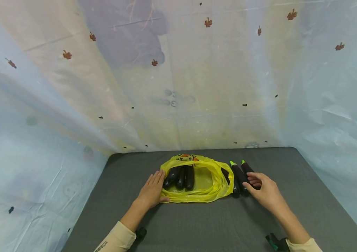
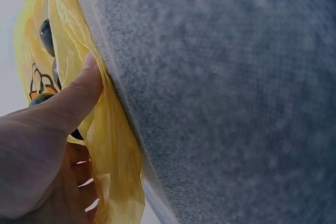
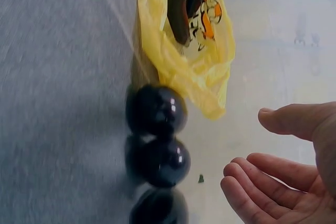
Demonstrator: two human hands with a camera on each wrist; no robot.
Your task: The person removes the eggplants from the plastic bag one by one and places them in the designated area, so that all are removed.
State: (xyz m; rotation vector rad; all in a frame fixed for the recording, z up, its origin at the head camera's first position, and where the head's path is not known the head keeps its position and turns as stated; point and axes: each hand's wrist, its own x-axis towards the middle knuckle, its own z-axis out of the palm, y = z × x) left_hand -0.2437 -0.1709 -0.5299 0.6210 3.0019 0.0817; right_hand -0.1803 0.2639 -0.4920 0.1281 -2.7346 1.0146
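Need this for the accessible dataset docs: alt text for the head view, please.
A person's left hand rests flat on the edge of a yellow plastic bag holding three dark eggplants, while the right hand reaches, fingers relaxed, over more eggplants lying beside the bag. Everything sits on a grey table before a pale patterned sheet.

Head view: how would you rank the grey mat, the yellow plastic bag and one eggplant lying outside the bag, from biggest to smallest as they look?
1. Grey mat, by far the largest.
2. Yellow plastic bag, holding several eggplants.
3. Eggplant outside the bag, the smallest.
All lie at a similar distance, so the order seems reliable.
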